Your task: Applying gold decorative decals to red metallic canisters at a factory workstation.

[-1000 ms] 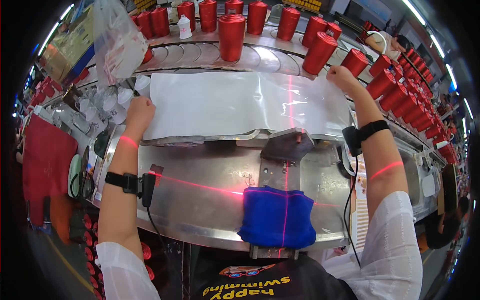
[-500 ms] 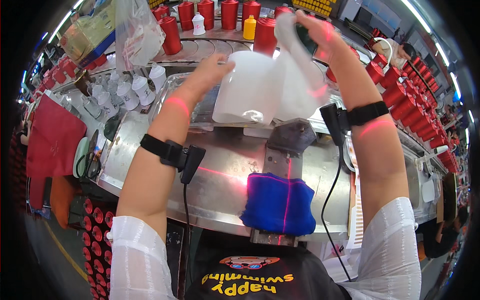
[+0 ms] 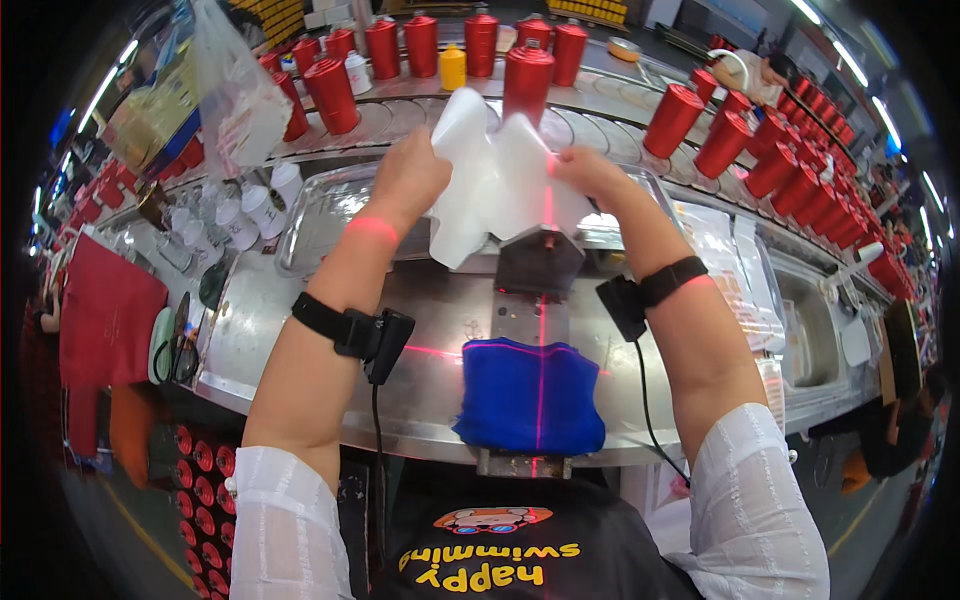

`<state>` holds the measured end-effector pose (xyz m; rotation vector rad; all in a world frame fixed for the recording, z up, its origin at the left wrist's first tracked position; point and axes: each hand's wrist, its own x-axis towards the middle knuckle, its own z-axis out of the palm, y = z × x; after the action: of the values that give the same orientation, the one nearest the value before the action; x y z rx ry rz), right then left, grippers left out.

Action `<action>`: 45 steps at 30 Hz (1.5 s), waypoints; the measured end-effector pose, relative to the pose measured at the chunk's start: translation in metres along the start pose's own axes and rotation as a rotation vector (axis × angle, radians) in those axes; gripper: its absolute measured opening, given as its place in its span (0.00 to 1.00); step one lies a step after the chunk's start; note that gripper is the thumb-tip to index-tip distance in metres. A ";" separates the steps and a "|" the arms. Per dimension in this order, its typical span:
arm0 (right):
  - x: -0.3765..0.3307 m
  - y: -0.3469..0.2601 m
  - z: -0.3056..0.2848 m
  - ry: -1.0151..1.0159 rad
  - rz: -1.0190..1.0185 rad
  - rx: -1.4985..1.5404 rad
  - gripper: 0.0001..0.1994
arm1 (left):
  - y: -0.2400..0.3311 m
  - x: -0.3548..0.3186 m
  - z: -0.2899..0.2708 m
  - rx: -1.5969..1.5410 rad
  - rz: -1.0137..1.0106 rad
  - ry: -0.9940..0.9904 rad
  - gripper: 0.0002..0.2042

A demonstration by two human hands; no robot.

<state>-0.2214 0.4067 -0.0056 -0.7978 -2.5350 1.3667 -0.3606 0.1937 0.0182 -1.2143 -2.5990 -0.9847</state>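
A white, slightly see-through sheet (image 3: pixel 470 205) stands bent in folds above the far side of the steel bench. My left hand (image 3: pixel 412 178) is closed on its left edge. At the right edge, my right hand (image 3: pixel 592 172) pinches the same white material; whether it is one sheet or two I cannot tell. Just below the sheet's lower edge is a dark metal block (image 3: pixel 540 268) on a support. A blue cloth (image 3: pixel 530 400) lies over the near end of that support, crossed by red laser lines. Behind the sheet lies a shallow metal tray (image 3: pixel 325 215).
Red bottles (image 3: pixel 527 85) and a yellow bottle (image 3: pixel 453 68) stand on the curved conveyor beyond. White bottles (image 3: pixel 262 208) crowd the left, near scissors (image 3: pixel 182 350) and a red cloth (image 3: pixel 110 325). At right are a sink (image 3: pixel 810 340) and a person (image 3: pixel 765 80) farther back.
My right hand has come down and left from its raised place, bringing the white material along. My left hand has closed on the sheet's edge. The whole view has shifted slightly.
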 end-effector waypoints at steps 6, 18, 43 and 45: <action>-0.040 -0.054 0.005 -0.209 -0.173 0.870 0.26 | 0.092 -0.025 0.001 -0.182 0.340 -0.012 0.21; -0.379 0.136 -0.131 0.790 -0.304 1.296 0.16 | 0.248 -0.143 -0.004 -0.653 0.740 -0.512 0.22; -0.338 0.088 0.008 0.425 -0.128 0.022 0.18 | 0.028 -0.200 -0.003 -0.674 -0.124 -0.158 0.19; -0.327 0.074 0.007 0.330 -0.150 -0.213 0.18 | 0.025 -0.190 -0.003 -0.688 -0.124 -0.217 0.19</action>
<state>0.0809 0.2642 -0.0323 -0.7749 -2.4421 0.8502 -0.2151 0.0803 -0.0336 -1.3467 -2.5926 -1.9852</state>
